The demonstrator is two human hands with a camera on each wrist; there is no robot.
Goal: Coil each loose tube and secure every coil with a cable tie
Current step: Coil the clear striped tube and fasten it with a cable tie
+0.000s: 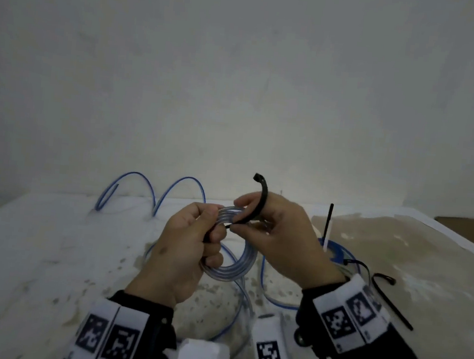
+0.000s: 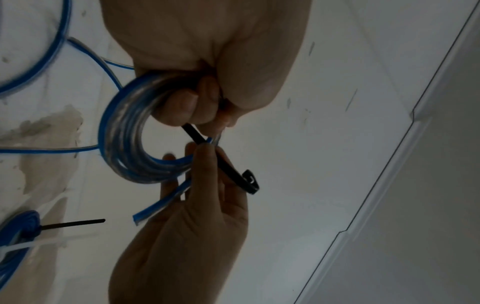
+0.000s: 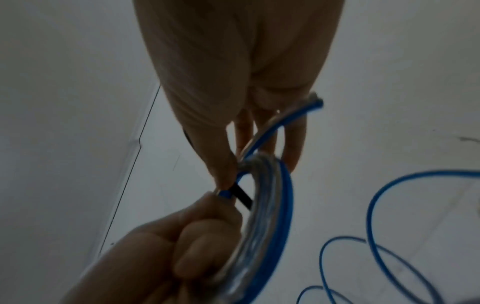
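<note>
I see a pale, stained table (image 1: 49, 248) spread beneath both hands, with a plain wall behind it. Beyond my left hand, a loose blue tube (image 1: 153, 191) loops up in two arches near the wall, and more of its slack trails on the table below and between the two wrists. Just past my right hand, on its far right side, lies a finished blue coil (image 1: 336, 251) with a white tie and a black tie tail standing up from it. Further right of that hand, a spare black cable tie (image 1: 389, 298) lies flat on the table. My left hand (image 1: 182, 255) is raised above the table with its fingers curled tightly around one side of the clear-and-blue tube coil (image 1: 236, 266), which hangs as a small ring between the two hands, its lower arc dropping below my left knuckles. In the left wrist view the coil's cut end (image 2: 161, 205) sticks out toward my right palm. My right hand (image 1: 284, 242) faces the left, thumb and fingertips pinching a black cable tie (image 1: 259, 201) right against the top of the coil. The tie curves upward over my right fingers, and its square locking head (image 1: 257, 177) stands free above them, not yet closed into a loop. The tie's other end disappears into my left fist.
</note>
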